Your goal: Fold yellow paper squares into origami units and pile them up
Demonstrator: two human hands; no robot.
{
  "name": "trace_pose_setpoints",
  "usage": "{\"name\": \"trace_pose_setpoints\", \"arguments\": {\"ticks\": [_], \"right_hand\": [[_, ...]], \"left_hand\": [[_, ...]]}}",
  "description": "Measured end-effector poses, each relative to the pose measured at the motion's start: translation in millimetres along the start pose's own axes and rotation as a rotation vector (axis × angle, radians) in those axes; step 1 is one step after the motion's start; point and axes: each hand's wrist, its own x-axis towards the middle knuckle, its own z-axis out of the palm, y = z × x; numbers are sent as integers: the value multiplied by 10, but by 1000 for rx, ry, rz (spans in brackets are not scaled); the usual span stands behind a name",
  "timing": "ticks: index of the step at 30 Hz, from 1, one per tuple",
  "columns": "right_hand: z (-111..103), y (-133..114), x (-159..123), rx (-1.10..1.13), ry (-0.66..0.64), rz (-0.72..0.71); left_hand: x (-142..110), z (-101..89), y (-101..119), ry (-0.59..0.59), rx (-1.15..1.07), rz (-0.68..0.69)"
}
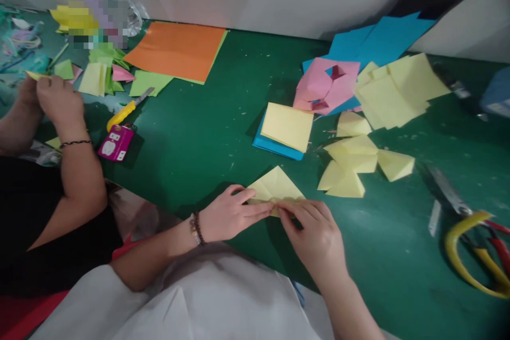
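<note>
We can't make out what's in the bottle (134,18) or box (116,143); our left hand (229,215) and right hand (314,236) hold the yellow sheet (278,183) by its near edge on the table (207,127), stack (289,127) just beyond, folded pieces (354,154) to the right, scissors (462,209) farther right.

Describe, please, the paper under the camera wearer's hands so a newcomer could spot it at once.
On the green table, find the blue and yellow stack near the middle. Just below it in the picture is a pale yellow paper, one corner pointing up. Unlike the folded yellow pieces to its right, it has the wearer's left hand and right hand on it.
</note>
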Motion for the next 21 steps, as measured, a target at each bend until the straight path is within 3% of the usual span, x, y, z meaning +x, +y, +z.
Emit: {"name": "trace_pose_setpoints", "arguments": {"ticks": [9,14,17,21], "right_hand": [[-51,6,14,2,2,6],[-298,-124,-110,24,75,222],[-325,-259,-242,193,-42,300],[-210,-378,-355,307,-204,323]], "left_hand": [[32,-47,-14,-27,-71,-45],[51,-78,-14,-74,-116,-58],[51,-75,-6,-80,-115,-74],[41,-57,0,-56,-115,-79]]}}
